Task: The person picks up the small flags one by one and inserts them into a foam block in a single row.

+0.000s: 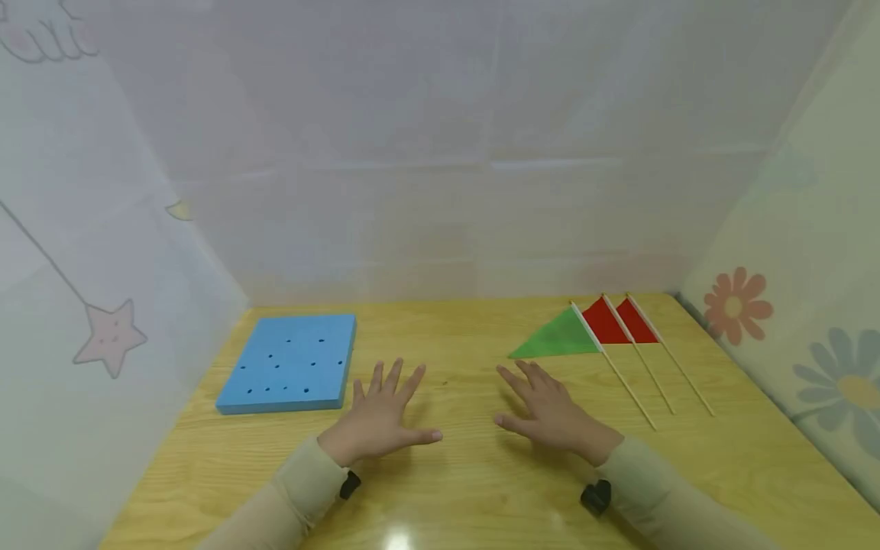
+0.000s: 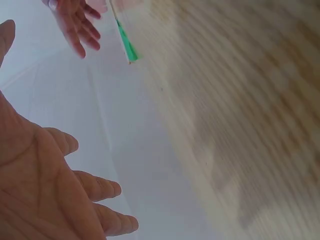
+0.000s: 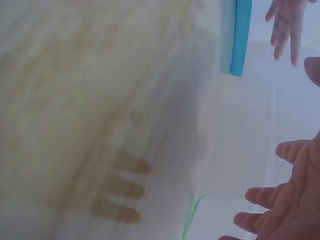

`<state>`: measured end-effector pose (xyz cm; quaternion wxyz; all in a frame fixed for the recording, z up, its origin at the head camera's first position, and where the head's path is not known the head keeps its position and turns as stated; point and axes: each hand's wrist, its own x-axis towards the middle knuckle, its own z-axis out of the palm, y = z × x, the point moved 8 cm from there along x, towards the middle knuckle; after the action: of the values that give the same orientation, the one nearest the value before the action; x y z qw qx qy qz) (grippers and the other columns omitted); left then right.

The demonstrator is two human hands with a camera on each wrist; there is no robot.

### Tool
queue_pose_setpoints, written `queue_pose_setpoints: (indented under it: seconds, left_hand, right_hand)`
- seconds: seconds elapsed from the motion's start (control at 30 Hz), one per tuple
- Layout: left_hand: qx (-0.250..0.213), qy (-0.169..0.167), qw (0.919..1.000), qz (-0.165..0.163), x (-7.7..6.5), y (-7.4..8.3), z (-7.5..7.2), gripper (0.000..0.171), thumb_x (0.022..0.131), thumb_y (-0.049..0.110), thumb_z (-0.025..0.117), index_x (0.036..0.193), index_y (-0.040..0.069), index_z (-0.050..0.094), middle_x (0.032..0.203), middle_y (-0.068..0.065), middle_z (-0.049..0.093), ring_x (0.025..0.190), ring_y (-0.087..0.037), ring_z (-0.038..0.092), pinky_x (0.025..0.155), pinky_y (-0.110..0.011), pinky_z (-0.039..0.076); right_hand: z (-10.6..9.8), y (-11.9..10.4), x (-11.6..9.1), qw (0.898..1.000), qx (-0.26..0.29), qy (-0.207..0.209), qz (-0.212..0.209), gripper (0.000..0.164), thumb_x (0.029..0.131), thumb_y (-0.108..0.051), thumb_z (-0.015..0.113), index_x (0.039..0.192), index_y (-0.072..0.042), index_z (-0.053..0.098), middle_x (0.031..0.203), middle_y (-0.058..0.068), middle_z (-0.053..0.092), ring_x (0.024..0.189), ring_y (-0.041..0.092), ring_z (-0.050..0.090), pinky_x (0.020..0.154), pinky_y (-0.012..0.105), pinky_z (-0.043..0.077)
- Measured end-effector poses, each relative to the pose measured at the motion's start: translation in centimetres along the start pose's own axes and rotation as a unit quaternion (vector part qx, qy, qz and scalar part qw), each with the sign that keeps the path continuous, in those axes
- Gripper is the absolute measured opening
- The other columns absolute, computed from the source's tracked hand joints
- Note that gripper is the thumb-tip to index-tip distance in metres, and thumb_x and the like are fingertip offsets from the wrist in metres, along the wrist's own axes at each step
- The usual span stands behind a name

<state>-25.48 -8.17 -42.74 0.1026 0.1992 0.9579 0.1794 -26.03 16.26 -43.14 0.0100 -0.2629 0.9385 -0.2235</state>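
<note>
My left hand (image 1: 378, 418) is held over the middle of the table, fingers spread, with nothing in it. Just beyond it on the left lies a blue board (image 1: 292, 363) with several small holes in its top. Over the table to the right is my right hand (image 1: 550, 409), its fingers extended and the palm bare in the right wrist view. Past the right hand, a green pennant flag (image 1: 564, 336) on a thin stick lies flat. Two red flags (image 1: 605, 321) on similar sticks lie side by side to its right.
The wooden table (image 1: 440, 328) has a light yellow grain. Pale fabric walls (image 1: 426, 214) rise at its back and both sides, printed with a star (image 1: 110, 336) on the left and flowers (image 1: 736, 305) on the right. Dark wrist cameras (image 1: 596, 498) sit under the sleeves.
</note>
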Motion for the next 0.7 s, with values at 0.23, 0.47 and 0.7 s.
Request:
queue_pose_setpoints:
  seconds: [0.23, 0.47, 0.7]
  left_hand:
    - [-0.010, 0.025, 0.9996, -0.004, -0.5, -1.3, -1.0, 0.103, 0.091, 0.068, 0.066, 0.168, 0.021, 0.017, 0.170, -0.022, 0.009, 0.153, -0.051, -0.001, 0.111, -0.079, 0.007]
    - [-0.046, 0.044, 0.9979, -0.005, -1.0, -3.0, -1.5, 0.104, 0.090, 0.065, 0.070, 0.167, 0.016, 0.020, 0.168, -0.025, 0.017, 0.153, -0.050, 0.007, 0.112, -0.077, 0.012]
    - [-0.075, 0.088, 0.9932, -0.012, -1.8, -6.0, -4.0, 0.103, 0.092, 0.053, 0.075, 0.167, 0.011, 0.018, 0.167, -0.026, 0.019, 0.152, -0.051, 0.012, 0.112, -0.074, 0.018]
  right_hand:
    - [-0.7, 0.8, -0.2, 1.000, 0.019, 0.007, 0.005, 0.078, 0.102, -0.049, 0.062, 0.160, -0.004, 0.036, 0.155, 0.033, 0.035, 0.139, 0.058, 0.034, 0.100, 0.079, 0.031]
    - [-1.2, 2.8, -1.1, 0.999, 0.033, 0.004, 0.025, 0.077, 0.102, -0.045, 0.064, 0.158, -0.001, 0.036, 0.148, 0.033, 0.043, 0.131, 0.055, 0.046, 0.098, 0.071, 0.042]
    - [-2.7, 4.3, -0.7, 0.998, 0.032, 0.001, 0.046, 0.071, 0.103, -0.042, 0.063, 0.152, 0.005, 0.043, 0.145, 0.033, 0.049, 0.127, 0.050, 0.053, 0.098, 0.066, 0.045]
